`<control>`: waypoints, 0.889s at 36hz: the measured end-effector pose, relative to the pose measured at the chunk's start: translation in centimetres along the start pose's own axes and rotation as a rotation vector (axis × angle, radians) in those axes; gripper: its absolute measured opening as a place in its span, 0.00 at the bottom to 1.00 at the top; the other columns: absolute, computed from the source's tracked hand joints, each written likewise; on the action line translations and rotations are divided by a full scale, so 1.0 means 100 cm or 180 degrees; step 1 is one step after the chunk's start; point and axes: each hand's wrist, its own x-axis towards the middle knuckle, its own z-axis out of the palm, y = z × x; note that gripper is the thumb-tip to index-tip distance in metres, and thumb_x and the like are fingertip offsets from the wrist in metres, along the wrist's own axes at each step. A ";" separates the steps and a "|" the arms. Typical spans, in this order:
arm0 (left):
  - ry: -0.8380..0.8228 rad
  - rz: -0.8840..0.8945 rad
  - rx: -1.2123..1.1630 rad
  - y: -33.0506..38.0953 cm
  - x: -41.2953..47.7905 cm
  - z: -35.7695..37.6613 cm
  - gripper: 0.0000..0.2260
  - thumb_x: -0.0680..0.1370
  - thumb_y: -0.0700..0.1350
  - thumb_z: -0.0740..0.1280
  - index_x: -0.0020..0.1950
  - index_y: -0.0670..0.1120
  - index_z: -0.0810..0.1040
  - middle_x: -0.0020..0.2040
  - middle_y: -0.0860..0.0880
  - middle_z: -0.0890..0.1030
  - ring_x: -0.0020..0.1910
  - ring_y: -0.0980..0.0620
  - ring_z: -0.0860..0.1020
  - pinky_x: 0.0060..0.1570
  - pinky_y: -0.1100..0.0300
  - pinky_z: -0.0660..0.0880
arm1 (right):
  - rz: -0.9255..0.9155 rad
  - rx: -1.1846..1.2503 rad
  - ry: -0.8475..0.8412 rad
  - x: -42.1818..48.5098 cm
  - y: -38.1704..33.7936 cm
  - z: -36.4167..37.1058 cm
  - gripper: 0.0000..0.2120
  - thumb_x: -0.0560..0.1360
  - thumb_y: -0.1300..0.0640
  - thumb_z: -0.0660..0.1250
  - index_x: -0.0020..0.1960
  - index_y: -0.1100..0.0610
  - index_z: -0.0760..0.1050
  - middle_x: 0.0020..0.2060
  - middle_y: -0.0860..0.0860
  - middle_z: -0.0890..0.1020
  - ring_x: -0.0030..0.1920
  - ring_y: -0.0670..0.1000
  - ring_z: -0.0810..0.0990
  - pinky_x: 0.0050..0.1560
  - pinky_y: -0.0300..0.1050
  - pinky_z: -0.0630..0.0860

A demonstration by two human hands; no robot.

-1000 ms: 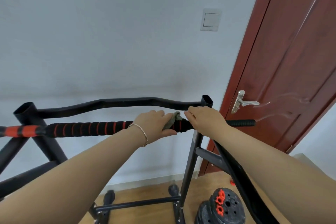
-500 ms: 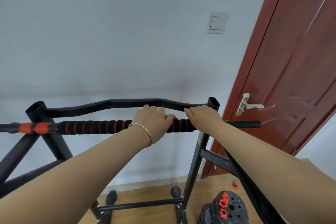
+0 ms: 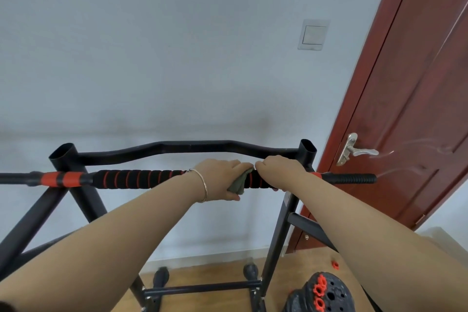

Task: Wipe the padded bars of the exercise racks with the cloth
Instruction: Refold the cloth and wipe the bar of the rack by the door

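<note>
The left hand (image 3: 222, 180) grips a grey-green cloth (image 3: 239, 182) wrapped on the black-and-red padded bar (image 3: 141, 178) of the exercise rack (image 3: 286, 220). Just beside it, the right hand (image 3: 281, 172) clasps the same bar bare.

The padded bar (image 3: 141, 179) runs level across the black rack (image 3: 83, 200), sheathed in black foam ringed with red bands. A grey-green cloth (image 3: 238, 183) is bunched around it toward the rack's right upright, apparently wrapped partway round.
</note>
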 end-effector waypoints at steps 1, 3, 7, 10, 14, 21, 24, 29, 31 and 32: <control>0.0083 -0.0066 0.0100 0.002 0.000 0.002 0.31 0.75 0.61 0.67 0.73 0.53 0.59 0.61 0.53 0.75 0.51 0.48 0.78 0.47 0.52 0.76 | -0.0083 -0.0230 0.0024 0.000 0.000 0.000 0.08 0.80 0.60 0.53 0.51 0.57 0.71 0.37 0.51 0.78 0.35 0.50 0.77 0.34 0.46 0.70; 0.0249 -0.0229 0.0239 0.007 0.002 0.003 0.23 0.76 0.63 0.64 0.64 0.51 0.66 0.54 0.52 0.78 0.44 0.48 0.78 0.42 0.53 0.77 | -0.0248 -0.0730 0.0224 -0.001 0.001 0.004 0.05 0.78 0.64 0.60 0.54 0.58 0.70 0.42 0.52 0.77 0.40 0.54 0.78 0.37 0.49 0.75; -0.0070 -0.0439 0.0134 0.010 0.009 -0.004 0.21 0.76 0.67 0.61 0.51 0.49 0.66 0.42 0.52 0.77 0.39 0.50 0.76 0.37 0.55 0.74 | -0.0414 -0.1075 0.0656 -0.005 0.001 0.013 0.07 0.78 0.63 0.63 0.55 0.58 0.69 0.40 0.52 0.73 0.39 0.56 0.76 0.34 0.49 0.72; -0.0560 -0.0492 -0.0369 0.008 0.013 -0.018 0.21 0.75 0.67 0.63 0.50 0.49 0.71 0.40 0.53 0.78 0.40 0.51 0.77 0.37 0.57 0.71 | -0.0469 -0.1201 0.0939 -0.011 0.000 0.017 0.05 0.78 0.62 0.63 0.53 0.57 0.70 0.37 0.51 0.73 0.35 0.55 0.76 0.31 0.47 0.70; -0.1123 -0.0545 -0.0882 0.004 0.019 -0.033 0.21 0.73 0.66 0.66 0.49 0.49 0.80 0.43 0.51 0.83 0.42 0.52 0.81 0.38 0.60 0.74 | -0.0419 -0.1207 0.1513 -0.018 0.000 0.031 0.05 0.73 0.59 0.69 0.42 0.58 0.74 0.26 0.51 0.73 0.24 0.53 0.68 0.25 0.43 0.72; -0.1136 -0.0415 -0.0803 -0.013 0.012 -0.033 0.16 0.73 0.59 0.70 0.52 0.50 0.75 0.45 0.51 0.83 0.44 0.50 0.81 0.41 0.58 0.77 | -0.0439 -0.1114 0.1144 -0.011 0.004 0.015 0.06 0.81 0.59 0.59 0.53 0.59 0.73 0.38 0.52 0.79 0.35 0.56 0.78 0.32 0.49 0.75; -0.0499 -0.0306 -0.0456 -0.024 -0.006 -0.011 0.16 0.75 0.56 0.69 0.52 0.49 0.68 0.45 0.50 0.78 0.42 0.48 0.78 0.41 0.55 0.76 | -0.0576 -0.1266 0.0686 -0.004 0.006 0.004 0.10 0.78 0.63 0.62 0.59 0.60 0.69 0.44 0.53 0.76 0.42 0.56 0.79 0.37 0.51 0.78; 0.0311 -0.0102 0.0331 -0.028 -0.021 0.008 0.24 0.78 0.67 0.58 0.56 0.46 0.69 0.50 0.49 0.76 0.46 0.48 0.76 0.45 0.55 0.73 | -0.0499 -0.1443 0.0729 -0.003 0.007 0.011 0.09 0.77 0.64 0.63 0.58 0.58 0.70 0.45 0.53 0.78 0.41 0.55 0.78 0.33 0.48 0.74; 0.0296 -0.0075 0.0264 -0.026 -0.022 0.005 0.23 0.80 0.65 0.55 0.59 0.46 0.71 0.54 0.49 0.76 0.51 0.48 0.75 0.51 0.55 0.72 | -0.0488 -0.1457 0.0700 -0.002 0.008 0.010 0.08 0.77 0.64 0.63 0.56 0.58 0.70 0.45 0.53 0.78 0.42 0.55 0.79 0.34 0.48 0.75; 0.0244 -0.0084 0.0182 -0.027 -0.024 0.001 0.22 0.81 0.63 0.55 0.60 0.46 0.72 0.55 0.49 0.76 0.52 0.48 0.75 0.53 0.55 0.72 | -0.0489 -0.1454 0.0673 -0.001 0.008 0.010 0.08 0.77 0.64 0.63 0.56 0.58 0.70 0.45 0.53 0.78 0.42 0.55 0.79 0.36 0.49 0.77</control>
